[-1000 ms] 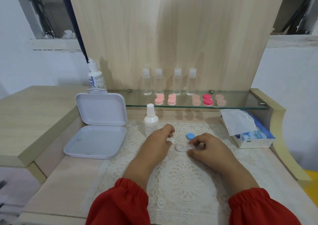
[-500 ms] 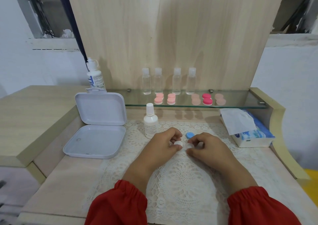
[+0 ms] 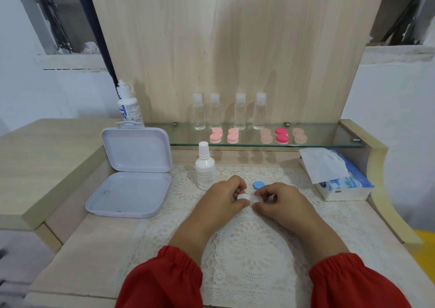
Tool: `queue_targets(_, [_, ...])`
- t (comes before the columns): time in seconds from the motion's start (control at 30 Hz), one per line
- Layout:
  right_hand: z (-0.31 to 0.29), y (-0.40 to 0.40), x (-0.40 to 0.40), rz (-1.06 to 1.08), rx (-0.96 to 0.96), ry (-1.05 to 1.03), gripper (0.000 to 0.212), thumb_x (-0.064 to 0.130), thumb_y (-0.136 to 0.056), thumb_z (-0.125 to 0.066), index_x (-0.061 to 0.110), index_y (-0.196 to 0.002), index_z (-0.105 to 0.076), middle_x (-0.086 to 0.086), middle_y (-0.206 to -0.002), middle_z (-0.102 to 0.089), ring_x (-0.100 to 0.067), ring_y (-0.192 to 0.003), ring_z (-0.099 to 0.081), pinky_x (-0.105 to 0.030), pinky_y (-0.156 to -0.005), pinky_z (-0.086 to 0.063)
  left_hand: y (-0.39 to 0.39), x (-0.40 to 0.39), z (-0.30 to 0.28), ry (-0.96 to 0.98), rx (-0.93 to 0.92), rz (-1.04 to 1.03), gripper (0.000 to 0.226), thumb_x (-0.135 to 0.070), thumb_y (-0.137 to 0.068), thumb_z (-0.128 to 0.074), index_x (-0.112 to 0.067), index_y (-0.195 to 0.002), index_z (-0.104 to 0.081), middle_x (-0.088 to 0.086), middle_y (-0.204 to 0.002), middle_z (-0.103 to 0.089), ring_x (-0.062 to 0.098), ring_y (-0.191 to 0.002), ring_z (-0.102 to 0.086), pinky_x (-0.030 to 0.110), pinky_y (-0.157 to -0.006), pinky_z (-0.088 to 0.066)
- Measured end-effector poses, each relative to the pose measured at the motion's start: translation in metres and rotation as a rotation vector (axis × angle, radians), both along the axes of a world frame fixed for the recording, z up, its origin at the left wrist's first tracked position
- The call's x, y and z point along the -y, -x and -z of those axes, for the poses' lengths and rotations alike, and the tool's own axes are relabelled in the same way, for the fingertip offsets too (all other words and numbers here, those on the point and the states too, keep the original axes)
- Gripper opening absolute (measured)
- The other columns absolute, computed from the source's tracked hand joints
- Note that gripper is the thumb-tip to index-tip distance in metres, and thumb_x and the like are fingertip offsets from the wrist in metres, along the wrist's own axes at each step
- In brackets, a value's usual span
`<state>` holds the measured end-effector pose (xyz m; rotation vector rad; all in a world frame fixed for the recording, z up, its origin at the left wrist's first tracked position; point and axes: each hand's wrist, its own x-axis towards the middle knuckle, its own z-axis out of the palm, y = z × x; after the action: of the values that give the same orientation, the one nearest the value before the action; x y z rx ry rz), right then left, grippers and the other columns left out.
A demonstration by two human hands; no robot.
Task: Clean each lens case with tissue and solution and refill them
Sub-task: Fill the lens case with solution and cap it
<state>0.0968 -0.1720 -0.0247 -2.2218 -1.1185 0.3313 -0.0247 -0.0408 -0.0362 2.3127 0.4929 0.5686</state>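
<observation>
A white lens case (image 3: pixel 256 199) lies on the lace mat between my hands. My left hand (image 3: pixel 223 198) pinches a white cap (image 3: pixel 243 197) on the case's left well. My right hand (image 3: pixel 280 200) pinches the case's right end and holds it down. A blue cap (image 3: pixel 258 185) lies loose on the mat just behind the case. A small white solution bottle (image 3: pixel 205 169) stands upright to the left of my left hand. A tissue pack (image 3: pixel 339 178) with one tissue sticking out sits at the right.
An open white box (image 3: pixel 131 190) lies at the left, with a bigger bottle (image 3: pixel 129 105) behind it. The glass shelf (image 3: pixel 329 140) holds several clear bottles (image 3: pixel 240 112) and several pink lens cases (image 3: pixel 281 135). The raised edge of the table (image 3: pixel 376 166) curves along the right.
My left hand brought the white cap from above the mat onto the case's left well. My right hand stayed on the case's right end.
</observation>
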Motion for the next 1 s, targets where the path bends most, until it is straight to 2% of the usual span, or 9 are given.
queue_targets(0.1, [-0.0015,0.0006,0.0003,-0.001,-0.008,-0.004,0.015,0.041,-0.079,-0.070,0.039,-0.094,-0.068,0.021,-0.090,-0.060,0.003,-0.083,-0.055,-0.023,-0.073,-0.046,0.0009,0.0001,0.0003,0.004,0.005,0.015,0.023,-0.018,-0.085,-0.069,-0.024,-0.104,-0.057,-0.008,-0.099,-0.062,0.003,-0.084,-0.058,0.021,-0.081,-0.051])
queue_targets(0.23, [-0.0028,0.0016,0.0004,-0.007,0.001,-0.008,0.014,0.039,-0.079,-0.071,0.039,-0.092,-0.068,0.020,-0.089,-0.061,0.002,-0.081,-0.055,-0.023,-0.072,-0.047,0.0025,0.0007,0.0015,0.045,0.011,0.080,0.028,-0.009,-0.084,-0.062,-0.028,-0.103,-0.055,-0.012,-0.104,-0.064,-0.005,-0.086,-0.057,0.010,-0.078,-0.046])
queue_targets(0.33, [-0.0026,0.0015,-0.0004,0.001,-0.012,-0.012,0.013,0.040,-0.079,-0.071,0.038,-0.092,-0.068,0.020,-0.086,-0.061,0.002,-0.081,-0.055,-0.025,-0.074,-0.048,-0.0005,-0.0018,0.0040,0.006,0.017,0.080,0.031,-0.020,-0.082,-0.069,-0.028,-0.108,-0.054,-0.012,-0.110,-0.059,-0.001,-0.099,-0.055,0.015,-0.084,-0.045])
queue_targets(0.4, [-0.0023,0.0013,-0.0005,0.005,-0.016,-0.010,0.014,0.040,-0.079,-0.071,0.037,-0.092,-0.069,0.020,-0.086,-0.062,0.002,-0.081,-0.056,-0.026,-0.076,-0.050,-0.0023,-0.0032,0.0049,-0.019,0.007,0.051,0.037,-0.027,-0.081,-0.073,-0.027,-0.112,-0.052,-0.010,-0.109,-0.056,0.001,-0.100,-0.053,0.017,-0.085,-0.044])
queue_targets(0.63, [-0.0040,0.0017,-0.0003,-0.005,-0.014,0.006,0.016,0.037,-0.079,-0.071,0.037,-0.095,-0.069,0.021,-0.086,-0.060,0.003,-0.080,-0.054,-0.021,-0.070,-0.046,-0.0007,-0.0038,0.0065,0.044,0.018,0.067,0.034,-0.011,-0.083,-0.062,-0.032,-0.107,-0.050,-0.013,-0.104,-0.061,-0.001,-0.097,-0.055,0.010,-0.078,-0.038])
queue_targets(0.73, [-0.0043,0.0017,-0.0003,-0.006,-0.021,0.000,0.016,0.037,-0.079,-0.071,0.036,-0.095,-0.069,0.020,-0.085,-0.060,0.003,-0.079,-0.054,-0.020,-0.069,-0.044,-0.0017,-0.0031,0.0060,0.046,0.019,0.061,0.040,-0.021,-0.081,-0.071,-0.034,-0.111,-0.048,-0.013,-0.108,-0.057,-0.001,-0.103,-0.051,0.014,-0.083,-0.040])
queue_targets(0.8, [-0.0038,0.0015,-0.0003,-0.005,-0.016,-0.005,0.015,0.038,-0.079,-0.071,0.036,-0.094,-0.069,0.021,-0.085,-0.060,0.003,-0.079,-0.054,-0.020,-0.069,-0.044,-0.0026,-0.0035,0.0056,0.039,0.016,0.036,0.042,-0.026,-0.079,-0.074,-0.033,-0.111,-0.047,-0.013,-0.102,-0.056,0.002,-0.100,-0.051,0.019,-0.084,-0.043])
queue_targets(0.9, [-0.0039,0.0014,0.0000,-0.006,-0.017,-0.008,0.013,0.037,-0.079,-0.071,0.037,-0.091,-0.069,0.021,-0.084,-0.061,0.004,-0.079,-0.054,-0.021,-0.070,-0.046,-0.0022,-0.0044,0.0068,0.058,0.021,0.042,0.037,-0.019,-0.083,-0.068,-0.033,-0.109,-0.046,-0.014,-0.097,-0.060,0.002,-0.099,-0.053,0.018,-0.081,-0.040])
queue_targets(1.0, [-0.0037,0.0012,0.0001,-0.008,-0.017,-0.002,0.015,0.036,-0.079,-0.072,0.036,-0.093,-0.069,0.019,-0.085,-0.061,0.003,-0.079,-0.055,-0.022,-0.071,-0.046,-0.0016,-0.0039,0.0074,0.060,0.022,0.064,0.038,-0.017,-0.083,-0.065,-0.035,-0.111,-0.046,-0.015,-0.103,-0.061,0.001,-0.104,-0.052,0.017,-0.084,-0.039])
